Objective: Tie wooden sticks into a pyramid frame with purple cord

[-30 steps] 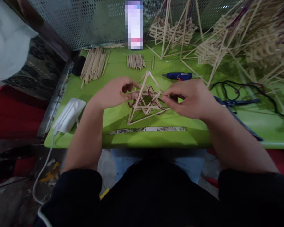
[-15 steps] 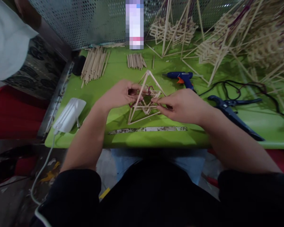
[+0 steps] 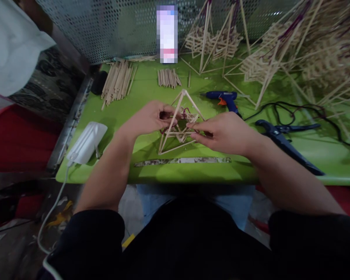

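Green tabletop (image 3: 142, 87) — perforated panel (image 3: 119, 33) behind — stick frame (image 3: 177, 134) between hands (image 3: 230, 132).

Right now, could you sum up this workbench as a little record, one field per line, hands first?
Left hand: fingers at the left of the stick frame; exact grip unclear
Right hand: fingers at its right; exact grip unclear
Workpiece: that frame, with dark red cord
Tools: blue glue gun beyond the right hand; dark hand tool to its right
Loose sticks: longer pile, shorter pile
Surface: green table
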Demonstrator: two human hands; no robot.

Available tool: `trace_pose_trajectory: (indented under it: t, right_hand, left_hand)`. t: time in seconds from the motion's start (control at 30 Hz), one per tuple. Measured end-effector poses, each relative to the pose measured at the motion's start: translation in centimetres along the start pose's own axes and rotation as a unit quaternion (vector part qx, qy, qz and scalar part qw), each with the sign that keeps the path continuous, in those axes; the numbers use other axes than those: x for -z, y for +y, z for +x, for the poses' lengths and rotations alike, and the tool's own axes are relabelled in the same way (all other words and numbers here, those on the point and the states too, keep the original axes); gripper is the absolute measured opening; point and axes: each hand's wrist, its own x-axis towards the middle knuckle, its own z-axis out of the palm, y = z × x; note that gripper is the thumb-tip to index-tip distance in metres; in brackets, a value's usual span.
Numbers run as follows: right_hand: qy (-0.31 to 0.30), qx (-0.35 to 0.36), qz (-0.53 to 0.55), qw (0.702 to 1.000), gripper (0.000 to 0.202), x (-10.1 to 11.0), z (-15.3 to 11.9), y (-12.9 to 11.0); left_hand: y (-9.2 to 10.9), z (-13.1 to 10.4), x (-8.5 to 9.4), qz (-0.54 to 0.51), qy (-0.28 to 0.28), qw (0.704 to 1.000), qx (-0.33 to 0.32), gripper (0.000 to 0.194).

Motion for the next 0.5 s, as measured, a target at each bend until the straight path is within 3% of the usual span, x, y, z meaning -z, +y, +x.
trace_pose_trajectory:
  t: [0.5]
  right_hand:
    - [-0.024, -0.009, 0.006, 1.000, 0.042, -0.06, 0.00, -0.19]
  left_hand:
    - [0.32, 0.01, -0.14, -0.004, -0.014, 1.000, 0.014, 0.033]
